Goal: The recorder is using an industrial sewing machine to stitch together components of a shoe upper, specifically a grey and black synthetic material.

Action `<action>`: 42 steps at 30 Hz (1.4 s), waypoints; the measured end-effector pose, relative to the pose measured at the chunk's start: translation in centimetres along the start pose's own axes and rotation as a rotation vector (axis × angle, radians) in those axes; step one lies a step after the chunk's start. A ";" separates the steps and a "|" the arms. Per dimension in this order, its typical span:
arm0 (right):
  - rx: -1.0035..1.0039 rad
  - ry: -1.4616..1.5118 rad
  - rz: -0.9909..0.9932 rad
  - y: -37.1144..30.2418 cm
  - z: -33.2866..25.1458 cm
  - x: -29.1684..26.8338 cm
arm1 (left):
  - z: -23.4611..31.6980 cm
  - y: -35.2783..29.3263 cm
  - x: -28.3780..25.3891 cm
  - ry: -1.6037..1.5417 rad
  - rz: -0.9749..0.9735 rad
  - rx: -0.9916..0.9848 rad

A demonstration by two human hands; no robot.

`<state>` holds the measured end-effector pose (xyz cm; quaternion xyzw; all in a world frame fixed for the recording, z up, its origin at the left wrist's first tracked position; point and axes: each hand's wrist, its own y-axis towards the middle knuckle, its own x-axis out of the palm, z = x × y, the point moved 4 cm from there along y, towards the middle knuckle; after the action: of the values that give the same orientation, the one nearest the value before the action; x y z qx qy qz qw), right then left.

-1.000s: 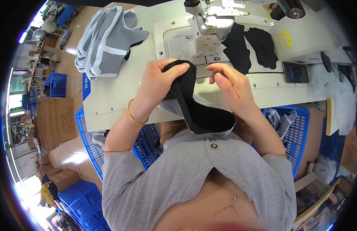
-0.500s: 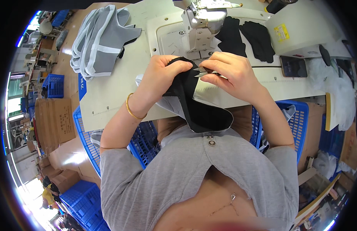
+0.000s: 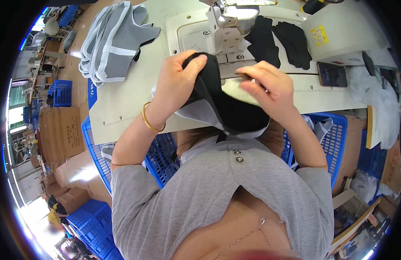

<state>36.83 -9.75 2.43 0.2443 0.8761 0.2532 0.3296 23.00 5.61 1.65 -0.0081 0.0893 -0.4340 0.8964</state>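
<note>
My left hand pinches the upper edge of a black and grey fabric piece between thumb and fingers. The piece hangs over the table's front edge toward my lap, black face up, with a grey part below my left wrist. My right hand is closed and smeared by motion, to the right of the fabric and apart from its upper edge. Small thread snips are in it, mostly hidden by the fingers; only a dark bit shows near the fingertips.
The sewing machine stands just beyond my hands. Grey pieces with white binding are stacked at the left, black fabric pieces at the right beside a phone. Blue baskets flank my lap below the table.
My right hand has drawn away to the right from the fabric's upper edge, and the snips' blades no longer show. My left hand has lifted the fabric slightly; its lower part has swung right.
</note>
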 end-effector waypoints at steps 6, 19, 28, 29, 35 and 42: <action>-0.164 -0.195 -0.133 -0.4 0.4 1.1 | -0.4 0.1 -0.1 0.069 0.068 0.037; 0.551 0.590 -0.007 0.1 2.9 4.3 | 1.4 -0.3 1.1 0.108 -0.021 0.124; 0.709 0.579 0.151 0.3 3.7 4.0 | 0.1 -4.0 1.0 0.487 0.335 0.550; 0.570 0.408 0.247 0.5 3.3 3.6 | -0.4 -3.7 0.9 0.315 0.302 0.484; -0.188 -0.075 0.142 1.8 -2.2 2.0 | -1.5 -2.4 0.2 -0.050 0.113 0.123; -0.144 -0.234 0.144 1.2 -0.1 2.7 | -1.3 -2.2 1.0 -0.267 0.148 0.109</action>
<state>35.27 -7.29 1.96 0.3104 0.7914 0.3079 0.4272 21.65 3.52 0.43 -0.0104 -0.0541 -0.3659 0.9290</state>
